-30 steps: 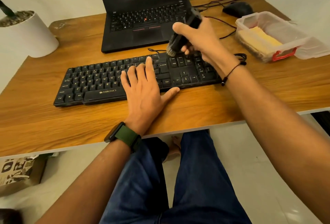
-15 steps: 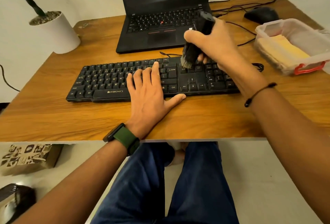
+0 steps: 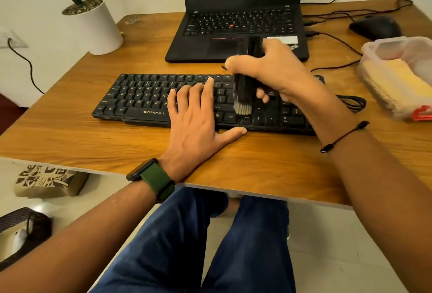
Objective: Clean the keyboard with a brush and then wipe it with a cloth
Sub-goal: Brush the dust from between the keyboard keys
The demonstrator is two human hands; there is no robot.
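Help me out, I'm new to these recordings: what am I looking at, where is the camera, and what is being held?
No machine here: a person wears a camera on the head, looking down at their own arms. On the wooden table lies a black keyboard. The left hand rests flat on it, steadying it. The right hand grips a dark brush, bristles down on the keys. Behind sit a laptop, a mouse, a white plant pot, and a plastic box of yellow cloths.

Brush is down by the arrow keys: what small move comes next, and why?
Probably sweep the brush rightward over the number pad. Its bristles sit beside the Ctrl key, the right hand grips it, and the left hand presses flat on the keyboard, steadying it.
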